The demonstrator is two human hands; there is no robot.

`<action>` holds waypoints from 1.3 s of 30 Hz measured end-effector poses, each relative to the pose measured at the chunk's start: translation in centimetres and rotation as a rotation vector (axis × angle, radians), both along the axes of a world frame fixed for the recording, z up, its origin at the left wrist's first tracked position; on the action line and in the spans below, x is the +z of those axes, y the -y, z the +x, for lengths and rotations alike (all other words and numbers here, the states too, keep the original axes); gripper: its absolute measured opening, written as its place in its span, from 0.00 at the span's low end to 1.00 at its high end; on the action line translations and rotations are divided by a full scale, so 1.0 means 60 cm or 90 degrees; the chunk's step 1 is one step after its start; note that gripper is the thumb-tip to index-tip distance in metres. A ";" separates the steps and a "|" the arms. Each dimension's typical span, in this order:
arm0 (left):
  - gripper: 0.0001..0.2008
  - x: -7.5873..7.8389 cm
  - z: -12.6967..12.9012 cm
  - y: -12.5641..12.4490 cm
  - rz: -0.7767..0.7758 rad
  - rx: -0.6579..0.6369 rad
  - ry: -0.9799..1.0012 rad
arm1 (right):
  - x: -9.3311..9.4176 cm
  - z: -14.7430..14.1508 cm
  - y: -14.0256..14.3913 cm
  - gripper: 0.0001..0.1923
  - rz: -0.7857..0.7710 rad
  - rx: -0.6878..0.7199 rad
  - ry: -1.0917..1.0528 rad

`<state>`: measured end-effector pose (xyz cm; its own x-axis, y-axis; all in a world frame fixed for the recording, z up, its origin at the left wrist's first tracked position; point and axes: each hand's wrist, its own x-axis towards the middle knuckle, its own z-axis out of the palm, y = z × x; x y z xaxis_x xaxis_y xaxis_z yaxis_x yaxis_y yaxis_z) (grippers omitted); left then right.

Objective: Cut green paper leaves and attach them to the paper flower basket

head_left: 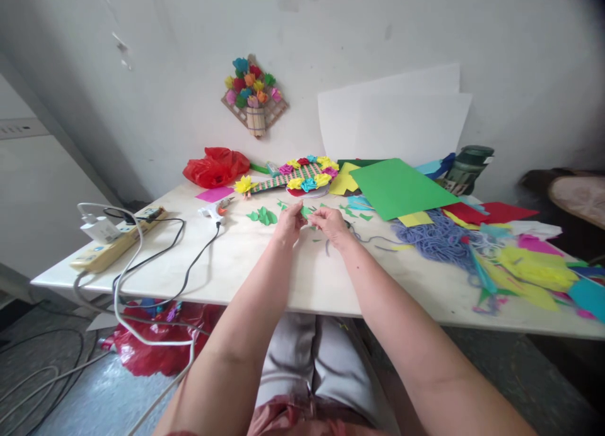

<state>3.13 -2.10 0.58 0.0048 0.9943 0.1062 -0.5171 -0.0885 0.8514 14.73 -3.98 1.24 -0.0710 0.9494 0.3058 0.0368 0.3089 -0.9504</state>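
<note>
My left hand [288,223] and my right hand [332,223] meet over the middle of the white table [265,272], both pinching a small green paper piece [305,212] between the fingertips. Other cut green paper leaves [263,217] lie just left of my left hand. Beyond the hands lies a woven paper piece decorated with coloured paper flowers [302,173]. A glue gun [215,209] rests to the left of the leaves.
A power strip [118,240] with cables sits at the table's left edge. A green paper sheet [397,187], purple yarn [437,237] and coloured paper scraps [534,269] cover the right. A red bag [215,166], white boards [392,124] and a wall flower decoration [254,96] stand behind.
</note>
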 end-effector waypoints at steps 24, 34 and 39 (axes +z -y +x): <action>0.11 0.006 -0.048 -0.021 -0.026 0.368 -0.225 | -0.003 0.018 -0.017 0.11 -0.035 -0.179 -0.066; 0.08 0.038 -0.097 0.017 -0.296 0.683 -0.457 | -0.023 0.076 -0.059 0.13 0.029 -0.357 0.074; 0.14 0.035 -0.084 0.021 -0.189 0.753 -0.530 | -0.024 0.079 -0.058 0.12 0.022 -0.378 0.131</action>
